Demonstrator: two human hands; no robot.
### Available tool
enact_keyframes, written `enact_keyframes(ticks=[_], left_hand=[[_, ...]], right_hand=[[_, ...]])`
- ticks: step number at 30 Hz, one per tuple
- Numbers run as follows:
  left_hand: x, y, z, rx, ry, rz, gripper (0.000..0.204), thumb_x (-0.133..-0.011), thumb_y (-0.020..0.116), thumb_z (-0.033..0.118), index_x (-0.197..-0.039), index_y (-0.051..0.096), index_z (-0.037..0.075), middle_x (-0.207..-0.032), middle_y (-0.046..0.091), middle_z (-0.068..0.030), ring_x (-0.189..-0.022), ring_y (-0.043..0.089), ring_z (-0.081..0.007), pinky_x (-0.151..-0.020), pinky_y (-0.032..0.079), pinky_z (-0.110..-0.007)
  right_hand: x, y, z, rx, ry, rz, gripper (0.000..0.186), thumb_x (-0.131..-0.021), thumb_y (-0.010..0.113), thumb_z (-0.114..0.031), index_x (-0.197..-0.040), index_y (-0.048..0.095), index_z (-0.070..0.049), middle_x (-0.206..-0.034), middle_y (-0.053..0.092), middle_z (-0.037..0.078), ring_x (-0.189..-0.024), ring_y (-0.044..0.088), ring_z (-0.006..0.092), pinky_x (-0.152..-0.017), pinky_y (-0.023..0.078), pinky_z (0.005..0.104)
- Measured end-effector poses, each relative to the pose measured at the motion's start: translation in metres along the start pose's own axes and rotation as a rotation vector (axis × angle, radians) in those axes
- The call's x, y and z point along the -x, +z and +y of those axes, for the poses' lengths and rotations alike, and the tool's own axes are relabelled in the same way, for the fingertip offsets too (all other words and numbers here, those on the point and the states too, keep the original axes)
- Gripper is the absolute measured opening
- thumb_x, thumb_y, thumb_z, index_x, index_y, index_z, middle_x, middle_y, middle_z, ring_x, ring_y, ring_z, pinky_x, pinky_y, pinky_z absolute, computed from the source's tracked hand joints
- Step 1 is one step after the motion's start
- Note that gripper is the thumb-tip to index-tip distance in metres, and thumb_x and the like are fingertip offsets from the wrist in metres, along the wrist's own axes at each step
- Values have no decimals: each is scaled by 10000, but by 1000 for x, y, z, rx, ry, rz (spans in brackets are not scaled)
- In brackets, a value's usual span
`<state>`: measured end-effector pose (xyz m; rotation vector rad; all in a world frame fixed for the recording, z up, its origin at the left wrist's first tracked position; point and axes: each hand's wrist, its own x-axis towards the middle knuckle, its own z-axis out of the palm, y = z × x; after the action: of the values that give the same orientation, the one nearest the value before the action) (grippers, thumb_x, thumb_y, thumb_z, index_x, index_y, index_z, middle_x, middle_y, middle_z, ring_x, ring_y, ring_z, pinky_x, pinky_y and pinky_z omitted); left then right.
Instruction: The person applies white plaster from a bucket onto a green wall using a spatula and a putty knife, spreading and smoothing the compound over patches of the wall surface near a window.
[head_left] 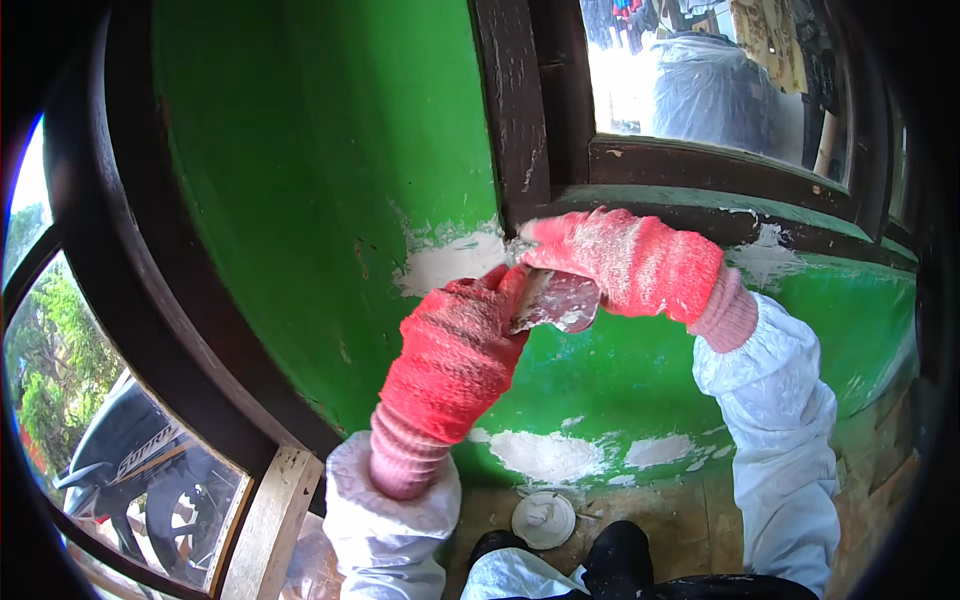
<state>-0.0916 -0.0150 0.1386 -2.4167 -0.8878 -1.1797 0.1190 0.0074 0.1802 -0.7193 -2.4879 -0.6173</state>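
Note:
My left hand (461, 355), in a red knitted glove, is closed on a flat, reddish plate (562, 302) smeared with white paste. My right hand (610, 260), in a matching glove, is curled just above the plate, its fingertips at the window frame's lower left corner; what it grips is hidden. A white filler patch (450, 262) lies on the green wall (370, 150) beside my fingers. Another patch (765, 262) is below the dark window frame (720, 165) at the right, and more (540, 455) run along the wall's bottom.
A shallow white container (542, 520) with paste sits on the floor (700, 530) by my feet (615, 555). At left, a dark-framed glass panel shows a parked motorbike (150, 480) and greenery, with a pale wooden post (270, 530) beside it. Wrapped bundles (710, 90) show through the upper window.

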Motion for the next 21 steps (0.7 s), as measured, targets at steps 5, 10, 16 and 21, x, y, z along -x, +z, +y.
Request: enact_keyframes(ticks=[5, 10, 16, 21], left_hand=[[-24, -27, 1, 57, -151, -288, 527, -737, 671, 222, -1198, 494, 38, -875, 608, -206, -792, 624, -301, -701, 492, -352], [-8, -35, 15, -92, -73, -172, 719, -681, 729, 394, -1230, 458, 17, -1027, 597, -180, -906, 598, -311, -806, 475, -359], [50, -32, 27, 99, -396, 254, 696, -644, 785, 239, -1212, 480, -23, -1135, 558, -185, -1034, 558, -290, -889, 442, -345], [94, 17, 46, 753, -817, 645, 371, -819, 574, -10, -1180, 499, -47, -1166, 550, -158, -1052, 542, -215, -927, 416, -314]], right_hand=[[-11, -14, 6, -70, -41, -95, 159, -704, 595, -128, -857, 629, -102, -702, 593, 154, -730, 591, 341, -637, 482, 412], [15, -13, 4, -68, 61, -67, 301, -699, 594, -112, -992, 641, -162, -851, 611, 119, -837, 576, 324, -708, 488, 401], [24, -24, -2, -11, 143, -88, 374, -700, 615, -107, -1045, 648, -249, -887, 630, 58, -806, 590, 276, -687, 498, 363], [9, -36, 0, -100, 117, 114, 339, -727, 577, -47, -1027, 655, -184, -910, 631, 89, -847, 585, 317, -723, 498, 408]])
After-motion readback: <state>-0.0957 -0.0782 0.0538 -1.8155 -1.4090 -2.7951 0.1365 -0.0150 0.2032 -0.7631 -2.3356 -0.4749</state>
